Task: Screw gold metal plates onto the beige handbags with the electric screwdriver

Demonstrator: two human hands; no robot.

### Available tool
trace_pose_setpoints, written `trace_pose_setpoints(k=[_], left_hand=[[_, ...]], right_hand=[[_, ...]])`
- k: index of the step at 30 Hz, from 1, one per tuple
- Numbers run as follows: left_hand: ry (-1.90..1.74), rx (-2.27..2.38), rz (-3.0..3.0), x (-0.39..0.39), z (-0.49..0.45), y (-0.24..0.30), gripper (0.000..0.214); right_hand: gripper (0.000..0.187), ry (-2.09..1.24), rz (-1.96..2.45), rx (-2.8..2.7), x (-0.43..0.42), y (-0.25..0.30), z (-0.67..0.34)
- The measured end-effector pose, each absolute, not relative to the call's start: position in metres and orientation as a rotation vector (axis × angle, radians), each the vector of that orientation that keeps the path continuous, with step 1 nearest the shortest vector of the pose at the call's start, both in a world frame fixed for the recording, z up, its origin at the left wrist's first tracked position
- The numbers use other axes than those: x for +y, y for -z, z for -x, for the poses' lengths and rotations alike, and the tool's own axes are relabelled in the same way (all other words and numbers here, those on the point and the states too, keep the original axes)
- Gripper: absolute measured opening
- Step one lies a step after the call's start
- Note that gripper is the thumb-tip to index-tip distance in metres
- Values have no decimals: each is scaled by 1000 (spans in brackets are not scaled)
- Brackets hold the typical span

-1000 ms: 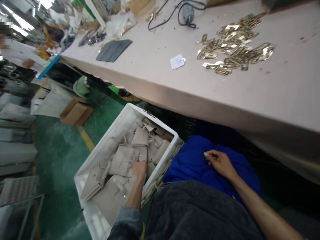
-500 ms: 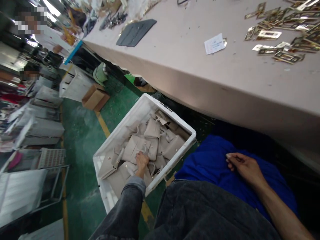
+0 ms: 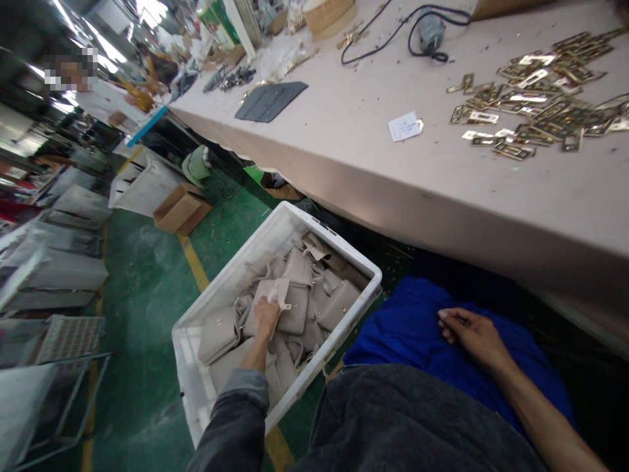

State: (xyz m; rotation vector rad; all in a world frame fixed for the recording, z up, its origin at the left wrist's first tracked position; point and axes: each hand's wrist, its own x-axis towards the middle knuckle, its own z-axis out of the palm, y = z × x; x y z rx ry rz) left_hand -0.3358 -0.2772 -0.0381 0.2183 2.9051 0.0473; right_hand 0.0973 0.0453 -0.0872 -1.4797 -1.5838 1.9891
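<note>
Inside a white plastic bin [image 3: 206, 292] on the floor lie several small beige handbags [image 3: 297, 267] with short handles and small metal fittings. My left hand [image 3: 266, 314] reaches into the bin and is closed on one beige handbag [image 3: 260, 288], whose flap with a metal fitting sticks out to the right of my fingers. Over the blue cloth [image 3: 407, 314] on my lap is my right hand [image 3: 474, 334], its thumb and fingers curled together. Anything small between those fingertips cannot be made out.
Beside me runs a long table [image 3: 344, 137] with a pile of gold metal plates [image 3: 535, 105], a white label [image 3: 405, 126], a dark flat board [image 3: 270, 101] and a corded tool [image 3: 431, 33]. A cardboard box [image 3: 181, 208] stands on the green floor; a person [image 3: 98, 101] is farther off.
My left hand has shifted slightly left in the bin, and the handbag under it is tilted, its flap now showing. My right hand stays curled over the blue cloth. The view has tipped up, showing more table.
</note>
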Motion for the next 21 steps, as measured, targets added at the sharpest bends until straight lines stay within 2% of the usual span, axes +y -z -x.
trace_pose_setpoints(k=[5,9,13,15,18,21], left_hand=[[-308,2968,-435,-280,343,-39,43],[-740,2832,-642,-249,310,-115,40],[-986,2435,-874,-198,248,-183,40],[-983,2235,-890,-174,214,-206,39],[-952,1860,-857,-140,169,-225,42],[-929,1525,-792,-98,136,-230,43]], right_hand=[[60,-2005,1472,-1604,47,92,-100],[60,-1942,1419,-1680,42,78,-95],[59,-1622,1230,-1884,31,26,-88],[69,-1447,1058,-1988,25,-11,-88],[92,-1181,799,-2099,22,-65,-98],[91,-1047,648,-2142,21,-103,-124]])
